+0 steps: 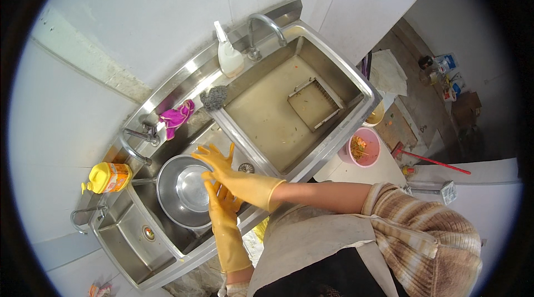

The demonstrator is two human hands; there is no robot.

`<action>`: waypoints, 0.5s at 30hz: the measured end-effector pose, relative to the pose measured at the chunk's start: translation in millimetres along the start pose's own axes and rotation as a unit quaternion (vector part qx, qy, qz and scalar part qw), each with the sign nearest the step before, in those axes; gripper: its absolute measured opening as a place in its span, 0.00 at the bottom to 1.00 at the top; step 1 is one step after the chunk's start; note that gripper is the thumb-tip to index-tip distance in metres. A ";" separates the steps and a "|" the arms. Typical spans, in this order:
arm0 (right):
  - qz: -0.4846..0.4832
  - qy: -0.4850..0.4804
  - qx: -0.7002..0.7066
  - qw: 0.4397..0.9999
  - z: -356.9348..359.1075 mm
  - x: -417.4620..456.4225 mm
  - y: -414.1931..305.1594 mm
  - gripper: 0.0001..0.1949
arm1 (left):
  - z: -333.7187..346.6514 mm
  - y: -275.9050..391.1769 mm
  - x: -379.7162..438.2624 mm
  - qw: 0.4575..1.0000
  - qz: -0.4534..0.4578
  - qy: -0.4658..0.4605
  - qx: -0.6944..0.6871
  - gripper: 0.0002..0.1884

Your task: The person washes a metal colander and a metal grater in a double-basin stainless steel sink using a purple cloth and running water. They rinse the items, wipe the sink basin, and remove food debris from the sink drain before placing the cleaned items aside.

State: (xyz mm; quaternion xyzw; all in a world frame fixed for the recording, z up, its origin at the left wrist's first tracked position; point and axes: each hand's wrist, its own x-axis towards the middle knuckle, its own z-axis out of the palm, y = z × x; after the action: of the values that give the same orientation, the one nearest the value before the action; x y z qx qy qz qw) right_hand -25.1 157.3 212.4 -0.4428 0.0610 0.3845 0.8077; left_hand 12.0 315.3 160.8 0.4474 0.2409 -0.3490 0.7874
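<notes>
Both of my hands wear yellow rubber gloves and hold nothing. My right hand (223,172) has its fingers spread above the near side of a stainless-steel basin (167,190). Close below it, my left hand (223,205) is raised at the basin's rim, its fingers extended and partly covered by my right hand. Whether the gloves touch is hard to tell. The basin sits in the middle sink compartment (144,201), with no contents visible. Beside my right hand is a round metal drain strainer (246,168).
Cloudy water with a metal tray (315,105) fills the large sink (267,113). Along the back stand a spray bottle (230,59), steel-wool scrubber (213,98), purple cloth (177,118), curved faucets (135,151) and yellow detergent jug (108,177). A pink bucket (374,159) holds food scraps at right.
</notes>
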 end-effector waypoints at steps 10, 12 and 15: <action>-0.042 0.051 0.100 0.993 -3.5 11.1 38.2 0.29 | 3.5 -14.5 20.7 0.989 -0.023 -0.116 -0.087 0.47; -0.051 0.092 0.125 0.987 -9.3 11.0 47.0 0.29 | 6.5 -19.9 18.9 0.988 -0.024 -0.124 -0.086 0.46; -0.068 0.180 0.155 0.969 -28.0 17.2 58.8 0.30 | 18.4 -25.6 8.8 0.989 0.016 -0.144 0.006 0.45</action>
State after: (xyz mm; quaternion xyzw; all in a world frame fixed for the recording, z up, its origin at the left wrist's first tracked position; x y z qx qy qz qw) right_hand -46.1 164.1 148.6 -0.3775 0.2336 0.2282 0.8665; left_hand -0.7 287.2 149.9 0.4014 0.1156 -0.3983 0.8166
